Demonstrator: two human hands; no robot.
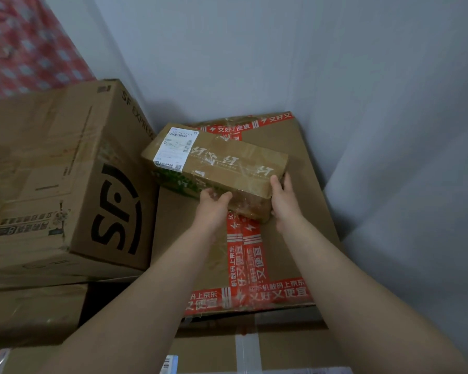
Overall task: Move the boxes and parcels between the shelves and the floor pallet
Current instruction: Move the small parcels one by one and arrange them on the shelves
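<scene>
Left hand [214, 203] and right hand [284, 198] both grip the small parcel [216, 160] around its near right corner. The tape wrap looks slick, and the far end, possibly unsupported, could sag and twist free toward the SF carton [65, 171].

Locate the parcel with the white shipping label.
Head view, centre: the small parcel is gripped by the left hand and right hand over the red-taped carton, right of the SF box.

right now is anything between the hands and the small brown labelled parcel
Nothing visible: the left hand grips the near side of the small brown taped cardboard parcel and the right hand grips its right end.
</scene>
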